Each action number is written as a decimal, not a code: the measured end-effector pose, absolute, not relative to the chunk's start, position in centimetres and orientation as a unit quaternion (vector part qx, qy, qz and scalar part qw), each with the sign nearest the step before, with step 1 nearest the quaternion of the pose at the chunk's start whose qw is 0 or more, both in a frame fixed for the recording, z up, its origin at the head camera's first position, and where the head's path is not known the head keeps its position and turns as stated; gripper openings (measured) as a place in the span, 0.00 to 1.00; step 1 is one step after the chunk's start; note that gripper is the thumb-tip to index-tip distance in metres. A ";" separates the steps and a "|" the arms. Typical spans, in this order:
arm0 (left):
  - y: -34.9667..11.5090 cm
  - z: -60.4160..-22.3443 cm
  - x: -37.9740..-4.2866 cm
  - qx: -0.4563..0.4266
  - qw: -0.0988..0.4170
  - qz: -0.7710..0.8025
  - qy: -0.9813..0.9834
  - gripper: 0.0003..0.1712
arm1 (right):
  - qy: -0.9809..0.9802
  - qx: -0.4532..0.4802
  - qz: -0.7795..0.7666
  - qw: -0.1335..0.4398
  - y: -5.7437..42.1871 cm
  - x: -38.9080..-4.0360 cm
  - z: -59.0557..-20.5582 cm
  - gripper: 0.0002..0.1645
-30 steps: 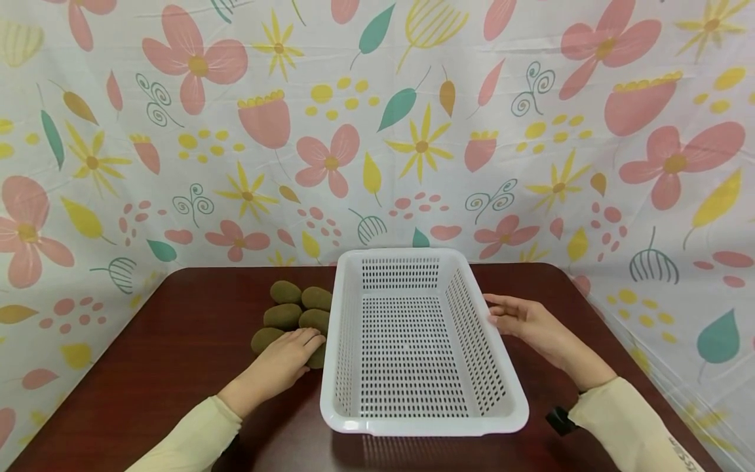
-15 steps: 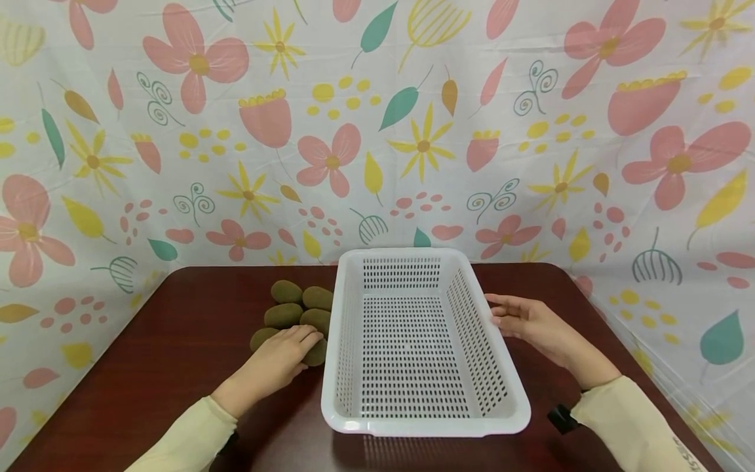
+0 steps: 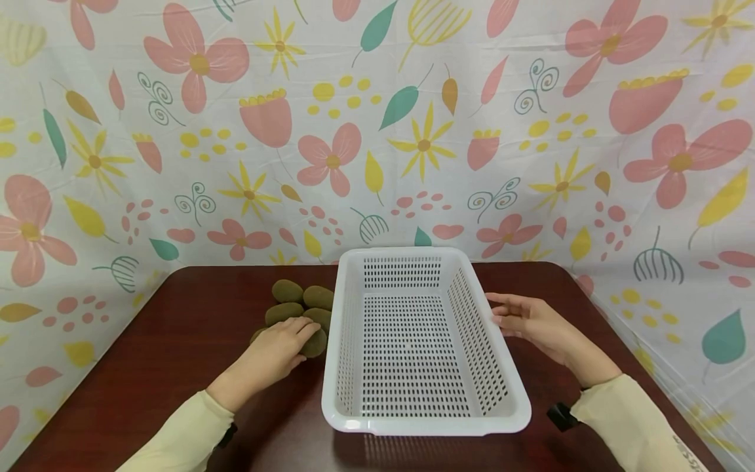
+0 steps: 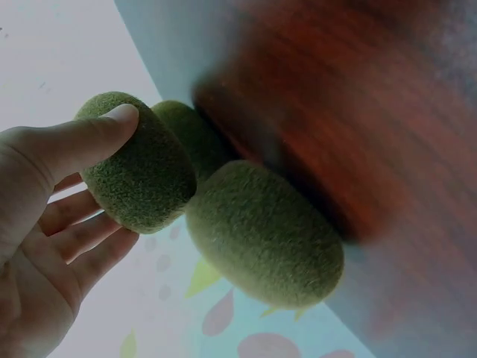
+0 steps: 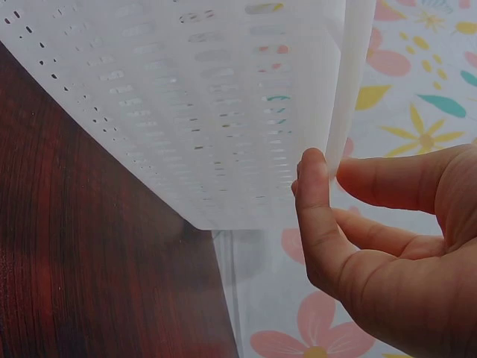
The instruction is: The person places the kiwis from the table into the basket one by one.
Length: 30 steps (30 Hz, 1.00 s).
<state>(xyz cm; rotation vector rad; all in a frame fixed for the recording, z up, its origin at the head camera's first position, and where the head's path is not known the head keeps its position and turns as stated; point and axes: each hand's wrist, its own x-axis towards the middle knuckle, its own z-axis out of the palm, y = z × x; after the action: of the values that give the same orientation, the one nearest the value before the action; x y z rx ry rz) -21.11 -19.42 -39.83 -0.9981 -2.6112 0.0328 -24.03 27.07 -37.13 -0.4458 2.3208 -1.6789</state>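
Observation:
My left hand point(image 3: 277, 347) grips a brown, fuzzy kiwi point(image 3: 314, 343) just left of the basket. In the left wrist view its thumb lies across the held kiwi point(image 4: 141, 168), with the fingers curled behind it. Other kiwis point(image 3: 285, 313) lie in a cluster on the table beyond and beside this hand. A white perforated plastic basket point(image 3: 426, 426) stands to their right, with nothing visible inside. At its right long side is my right hand point(image 3: 537, 328). The right wrist view shows that hand's fingertips pinching the basket's rim point(image 5: 350, 82).
The dark red-brown table point(image 3: 177, 341) has rounded far corners. Behind it and along both sides hangs a white cloth point(image 3: 366, 216) printed with flowers and leaves.
My left hand has closed round a kiwi in the near row and raised it slightly, shifting a little left and away from me. The right hand and basket stay practically in place.

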 end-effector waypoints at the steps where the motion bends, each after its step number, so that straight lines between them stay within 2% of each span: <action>1: -19.4 -39.7 -21.1 -0.349 0.174 0.012 -0.921 0.36 | 0.795 -0.152 -0.575 0.120 27.1 -24.0 -37.1 0.38; 30: -19.4 -34.1 -22.0 -0.306 0.200 0.019 -0.931 0.35 | 0.797 -0.145 -0.573 0.121 27.0 -24.0 -36.9 0.38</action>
<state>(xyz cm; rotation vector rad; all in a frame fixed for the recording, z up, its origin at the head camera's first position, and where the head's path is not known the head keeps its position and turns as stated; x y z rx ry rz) -22.03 -19.35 -34.06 -0.8544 -2.6021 0.0528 -23.97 27.02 -36.94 -0.4246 2.3277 -1.6740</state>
